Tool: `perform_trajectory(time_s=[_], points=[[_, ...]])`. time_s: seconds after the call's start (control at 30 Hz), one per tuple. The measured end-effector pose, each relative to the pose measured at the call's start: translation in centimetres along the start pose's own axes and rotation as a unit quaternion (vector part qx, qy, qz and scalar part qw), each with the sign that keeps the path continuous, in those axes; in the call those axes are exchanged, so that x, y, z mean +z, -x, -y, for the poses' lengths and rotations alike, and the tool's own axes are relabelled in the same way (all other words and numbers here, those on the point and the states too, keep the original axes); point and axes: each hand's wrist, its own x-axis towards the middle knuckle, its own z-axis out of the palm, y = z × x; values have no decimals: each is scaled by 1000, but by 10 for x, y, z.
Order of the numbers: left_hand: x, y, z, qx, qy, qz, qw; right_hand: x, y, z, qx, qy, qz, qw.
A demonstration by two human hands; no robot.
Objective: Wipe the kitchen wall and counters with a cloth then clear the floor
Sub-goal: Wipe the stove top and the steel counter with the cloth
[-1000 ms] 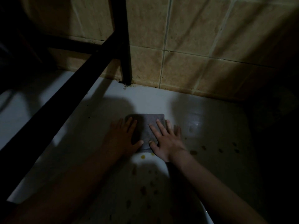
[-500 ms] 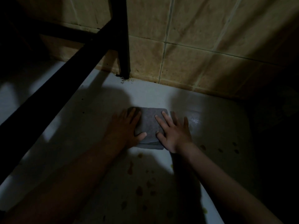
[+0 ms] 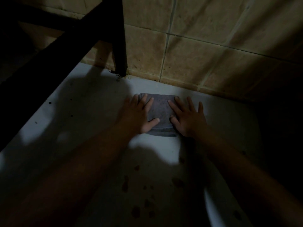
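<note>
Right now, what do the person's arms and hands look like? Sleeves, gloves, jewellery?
Both forearms are bare as far as the frame shows, with no sleeve cuff in view. The left hand and right hand wear no gloves. I see no rings, watch or wristband, though the light is dim and the left forearm lies in heavy shadow, so small items could be missed.

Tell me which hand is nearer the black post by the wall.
Left. The left hand presses the cloth just below the black post; the right hand lies farther right.

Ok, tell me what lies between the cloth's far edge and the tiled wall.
Only a bare strip of white counter separates the grey cloth from the tiled wall, per the head view.
</note>
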Motion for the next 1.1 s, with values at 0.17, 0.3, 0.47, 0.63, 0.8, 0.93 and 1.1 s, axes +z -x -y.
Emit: perform_trajectory(time_s=[0.17,0.3,0.47,0.63,0.8,0.93,1.1], points=[[-4,-20,-7,-4,-10,17,1000,0,-13,-13,10,8,-12,1000],[-1,-21,-8,-4,-9,14,1000,4,-13,-13,15,1,-14,1000],[-1,-12,-14,-13,8,32,999,3,-4,-11,11,-4,-6,1000],[0,5,-22,-7,22,45,999,1,17,-6,19,-18,5,1000],[3,23,-29,7,8,47,999,2,41,-1,31,-33,29,999],[2,34,-34,19,-12,41,999,8,57,4,39,-51,32,997],[-3,29,-25,41,-55,-1,998,9,62,8,50,-79,13,996]])
